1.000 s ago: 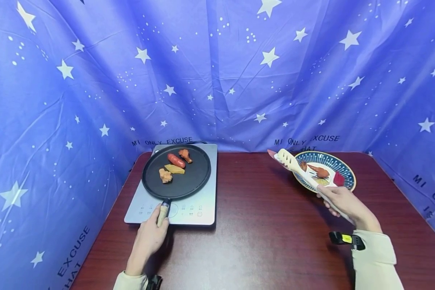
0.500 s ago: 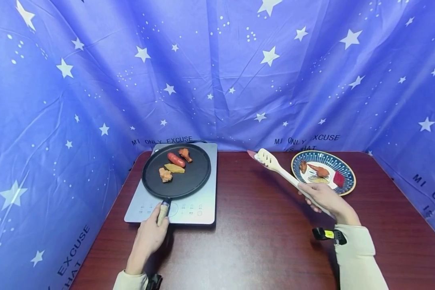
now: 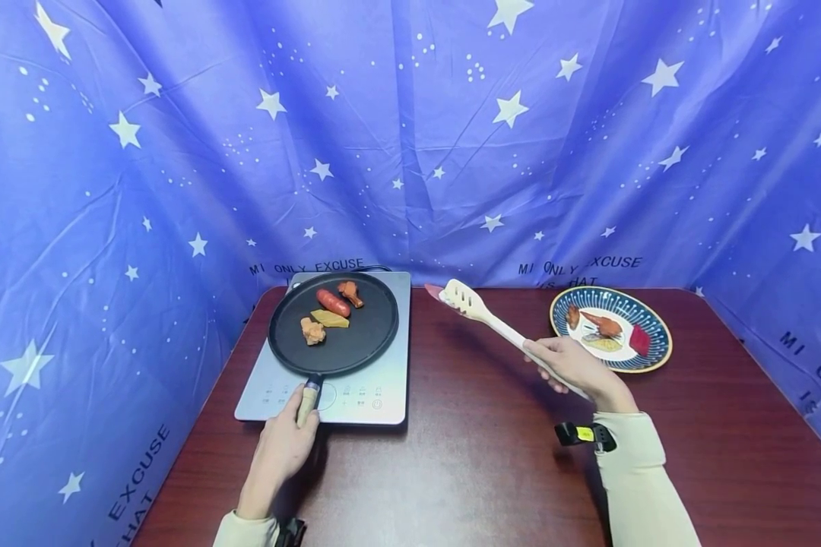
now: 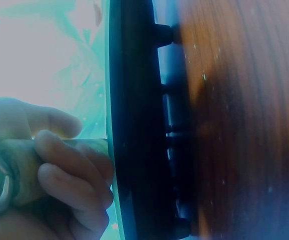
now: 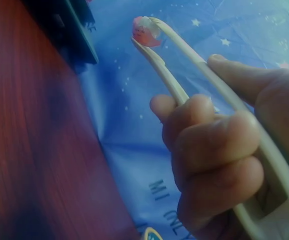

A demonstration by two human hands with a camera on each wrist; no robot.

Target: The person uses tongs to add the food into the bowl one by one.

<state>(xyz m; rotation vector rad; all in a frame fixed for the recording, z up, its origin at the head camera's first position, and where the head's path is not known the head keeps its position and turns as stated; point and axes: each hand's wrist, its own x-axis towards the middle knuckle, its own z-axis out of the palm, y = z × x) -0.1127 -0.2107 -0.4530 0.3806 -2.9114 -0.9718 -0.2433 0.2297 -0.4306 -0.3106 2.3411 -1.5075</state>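
- So the pink-and-white food piece point(image 5: 147, 32) is up in the air, pinched between the tips of the tongs. In the head view it's in the gap between the pan and the plate, just off the cooktop's right edge.
- The cream tongs point(image 3: 496, 323) have slotted ends and slant up and left from the hand. The right wrist view shows both arms pretty clearly.
- Right hand point(image 3: 575, 365) is clamped on the tongs, fingers curled around them, thumb along the outer arm.
- Left hand point(image 3: 287, 444) is wrapped around the pan handle point(image 3: 307, 405), a light-coloured grip with a dark collar.
- The flat black frying pan point(image 3: 366, 338) has four foods on it: a small drumstick point(image 3: 350, 293), a red sausage point(image 3: 333, 302), a yellow slice point(image 3: 330, 319) and a lumpy fried nugget point(image 3: 312, 331).
- Pan's sitting on a silver induction cooktop point(image 3: 390, 380).
- Off to the right, the blue-patterned plate point(image 3: 657, 323) holds a drumstick point(image 3: 607, 327), a dark red piece point(image 3: 639, 339) and a couple of other bits.
- All that's on a reddish-brown table point(image 3: 479, 471), with a blue star-print curtain point(image 3: 383, 152) behind and on both sides.
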